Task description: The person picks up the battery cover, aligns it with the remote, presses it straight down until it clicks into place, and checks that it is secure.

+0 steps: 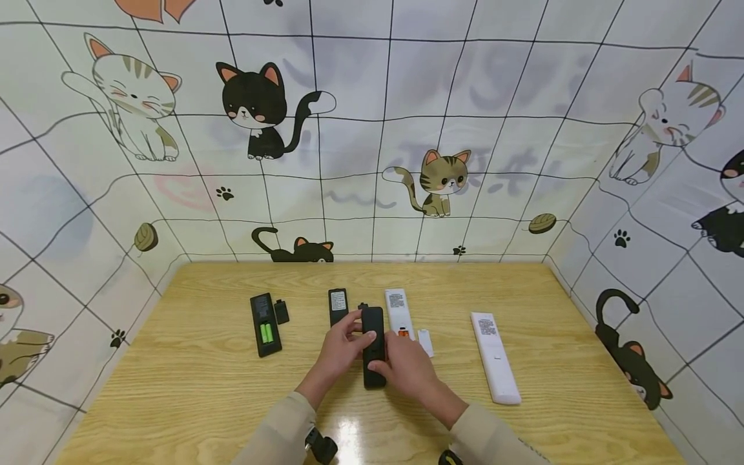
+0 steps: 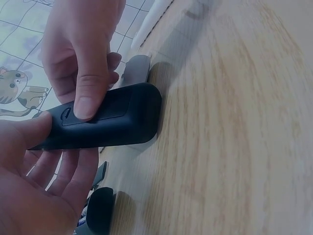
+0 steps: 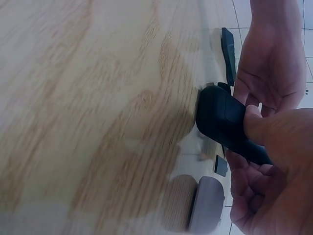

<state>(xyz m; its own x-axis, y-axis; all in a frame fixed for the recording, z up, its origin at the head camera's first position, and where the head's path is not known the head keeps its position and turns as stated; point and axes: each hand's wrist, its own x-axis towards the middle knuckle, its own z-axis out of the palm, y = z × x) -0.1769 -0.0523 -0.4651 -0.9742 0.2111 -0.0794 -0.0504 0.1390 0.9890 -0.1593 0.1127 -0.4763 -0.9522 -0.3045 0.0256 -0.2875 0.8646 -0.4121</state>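
Note:
Both hands hold a black remote control (image 1: 374, 371) back side up, over the middle of the table. My left hand (image 1: 341, 345) grips it from the left, thumb on the back. My right hand (image 1: 409, 367) holds the right side near the lower end. In the left wrist view the right thumb (image 2: 88, 98) presses on the battery cover (image 2: 115, 106), which sits in place. Just behind stand a second black remote (image 1: 338, 302) with a label and a white remote (image 1: 398, 307) with its compartment uncovered and orange batteries showing, partly hidden by the right hand.
On the left lies a black remote (image 1: 263, 310) with green batteries (image 1: 266, 333) exposed, its loose cover (image 1: 281, 312) beside it. A loose white cover (image 1: 425, 342) lies right of the hands. Farther right is another white remote (image 1: 495, 361). Cat-patterned walls enclose the wooden table (image 1: 192, 387).

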